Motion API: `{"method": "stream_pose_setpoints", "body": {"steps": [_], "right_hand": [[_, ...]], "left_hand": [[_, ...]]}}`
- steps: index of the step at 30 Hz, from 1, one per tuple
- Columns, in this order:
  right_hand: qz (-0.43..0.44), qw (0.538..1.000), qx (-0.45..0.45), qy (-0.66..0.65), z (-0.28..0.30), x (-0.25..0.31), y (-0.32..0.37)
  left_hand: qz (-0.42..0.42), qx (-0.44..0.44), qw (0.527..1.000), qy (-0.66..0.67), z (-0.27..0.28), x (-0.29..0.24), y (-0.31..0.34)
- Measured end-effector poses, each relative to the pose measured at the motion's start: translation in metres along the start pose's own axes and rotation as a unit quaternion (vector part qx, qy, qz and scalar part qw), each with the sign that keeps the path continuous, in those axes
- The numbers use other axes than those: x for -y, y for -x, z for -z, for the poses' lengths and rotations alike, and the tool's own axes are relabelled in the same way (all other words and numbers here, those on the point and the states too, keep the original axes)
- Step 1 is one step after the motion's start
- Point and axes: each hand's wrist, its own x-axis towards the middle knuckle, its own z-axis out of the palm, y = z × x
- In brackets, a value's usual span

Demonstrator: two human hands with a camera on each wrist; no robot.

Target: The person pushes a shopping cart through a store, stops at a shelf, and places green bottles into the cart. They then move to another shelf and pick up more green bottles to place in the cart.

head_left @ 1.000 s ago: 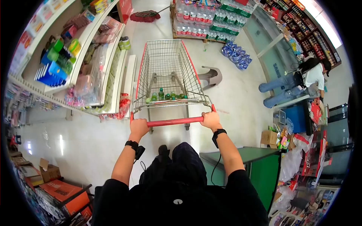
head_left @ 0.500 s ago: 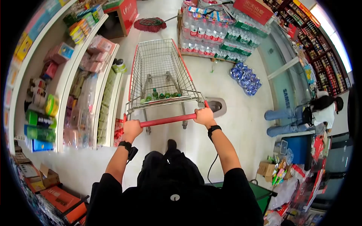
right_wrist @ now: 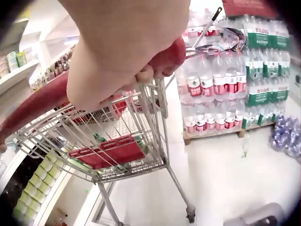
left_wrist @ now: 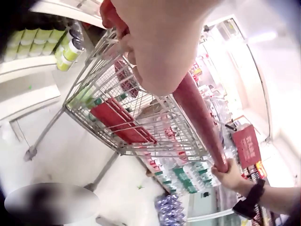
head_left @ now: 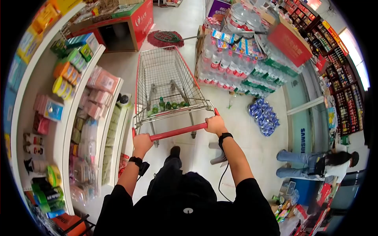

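Note:
Both hands grip the red handle bar [head_left: 179,131] of a wire shopping cart [head_left: 169,70]. My left hand [head_left: 142,144] is curled round the bar's left end, and my right hand [head_left: 216,124] round its right end. Several green bottles [head_left: 162,104] stand at the near end of the basket, just beyond the handle. In the left wrist view the left hand [left_wrist: 157,42] fills the top, with the right hand [left_wrist: 230,176] on the bar's far end. The right wrist view shows the right hand [right_wrist: 122,52] over the bar, above a red panel [right_wrist: 108,153] on the cart.
Shelves of packaged goods [head_left: 67,118] run close along the left. Ahead to the right stand stacked water bottles [head_left: 232,67], with a blue shiny bundle [head_left: 264,117] on the floor beside them. A red mop [head_left: 165,38] lies beyond the cart. A person [head_left: 315,165] leans at the right counter.
The cart and both hands have moved forward along the aisle. The bottle stack, mop and left shelves now appear nearer, and the grey floor object has slid back beside the right forearm.

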Motion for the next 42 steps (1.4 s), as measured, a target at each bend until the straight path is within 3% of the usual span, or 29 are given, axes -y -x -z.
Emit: {"method": "stream_pose_setpoints", "body": {"steps": [8,15,23,35,42], "right_hand": [[0.07,0.997,0.012,-0.003,0.023,-0.078,-0.146],[0.177,0.984,-0.024,0.0,0.037,-0.159,-0.294],[0.311,0.949,-0.05,0.002,0.056,-0.212,-0.48],[0.398,0.916,0.005,0.04,0.095,-0.197,-0.705],[0.442,0.896,0.014,0.049,0.106,-0.159,-0.847]], "left_hand": [[0.038,0.004,0.999,0.001,0.009,-0.005,-0.125],[0.134,-0.021,0.991,0.013,0.008,-0.035,-0.231],[0.25,0.017,0.968,0.03,0.033,-0.051,-0.345],[0.376,0.021,0.923,0.08,0.053,-0.021,-0.48],[0.423,0.014,0.9,0.102,0.063,0.04,-0.569]]}}
